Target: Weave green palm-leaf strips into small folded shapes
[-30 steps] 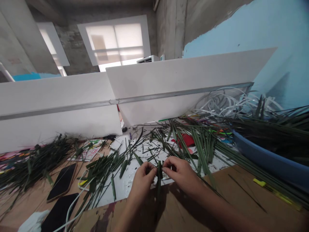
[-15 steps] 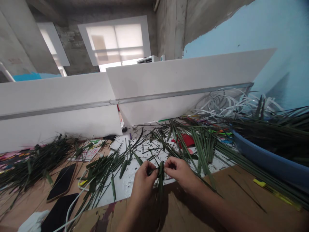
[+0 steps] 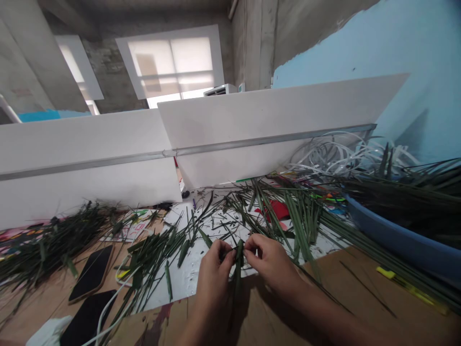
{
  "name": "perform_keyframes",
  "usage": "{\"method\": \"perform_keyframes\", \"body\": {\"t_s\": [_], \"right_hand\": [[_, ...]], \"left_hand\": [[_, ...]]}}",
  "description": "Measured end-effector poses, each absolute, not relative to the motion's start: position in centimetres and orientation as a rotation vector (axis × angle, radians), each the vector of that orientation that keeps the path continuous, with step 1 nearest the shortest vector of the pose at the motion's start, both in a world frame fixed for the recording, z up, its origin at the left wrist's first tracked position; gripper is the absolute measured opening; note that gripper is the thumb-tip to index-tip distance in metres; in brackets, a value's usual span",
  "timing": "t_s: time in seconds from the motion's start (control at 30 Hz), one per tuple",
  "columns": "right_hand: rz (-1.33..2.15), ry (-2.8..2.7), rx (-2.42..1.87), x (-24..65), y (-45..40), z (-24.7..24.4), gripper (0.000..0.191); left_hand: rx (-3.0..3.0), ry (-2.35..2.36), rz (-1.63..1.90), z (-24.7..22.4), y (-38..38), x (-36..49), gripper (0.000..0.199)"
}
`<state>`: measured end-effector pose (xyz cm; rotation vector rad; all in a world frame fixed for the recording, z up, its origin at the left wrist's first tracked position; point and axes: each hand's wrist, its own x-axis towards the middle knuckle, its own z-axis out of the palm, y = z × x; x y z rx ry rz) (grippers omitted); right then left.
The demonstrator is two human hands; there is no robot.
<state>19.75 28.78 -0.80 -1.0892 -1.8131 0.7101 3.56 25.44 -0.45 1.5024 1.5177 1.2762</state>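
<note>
A folded green leaf piece (image 3: 238,269) stands between my two hands over the cardboard (image 3: 281,322) at the front of the table. My left hand (image 3: 218,266) pinches its left side near the top, thumb against fingers. From the right, my right hand (image 3: 264,257) is closed at the same spot, its thumb and forefinger pressed on the leaf piece's edge. The leaf's lower end hangs down toward the cardboard, partly in shadow. Cut leaf scraps (image 3: 223,223) lie on the white sheet (image 3: 190,274) just beyond my hands.
Leaf strips pile up left (image 3: 72,235) and right (image 3: 302,216). A blue basin (image 3: 396,235) full of long leaves stands at right, near a yellow cutter (image 3: 406,288). Two phones (image 3: 91,271) and a white cable (image 3: 104,317) lie at left. White panels (image 3: 273,115) stand behind.
Both hands stay at the leaf piece with only small finger shifts. The leaf's lower end has swung slightly left, and my right forearm has moved a little.
</note>
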Motion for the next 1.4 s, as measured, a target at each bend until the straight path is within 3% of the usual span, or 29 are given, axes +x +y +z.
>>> {"method": "perform_keyframes", "body": {"t_s": [0.13,0.27,0.4,0.6,0.77,1.4], "right_hand": [[1.302,-1.525,-1.034,19.4,29.5,-0.9,0.019],[1.557,-1.379,-0.957,19.7,29.9,-0.9,0.024],[1.572,-1.320,-0.894,20.1,30.0,-0.7,0.025],[1.740,-1.174,-0.767,19.7,30.0,-1.0,0.034],[1.644,-1.178,-0.815,19.7,30.1,-1.0,0.033],[1.498,-1.229,-0.852,20.0,30.0,-0.1,0.027]], "left_hand": [[1.357,1.480,1.412,-0.8,25.7,3.7,0.017],[1.023,1.251,1.397,-1.0,26.3,3.6,0.035],[0.812,1.063,1.322,-1.0,26.5,3.1,0.045],[0.771,0.899,1.251,-1.0,25.7,3.4,0.031],[0.811,0.906,1.265,-0.7,25.6,3.5,0.025],[0.731,0.918,1.314,-2.0,27.0,3.1,0.062]]}}
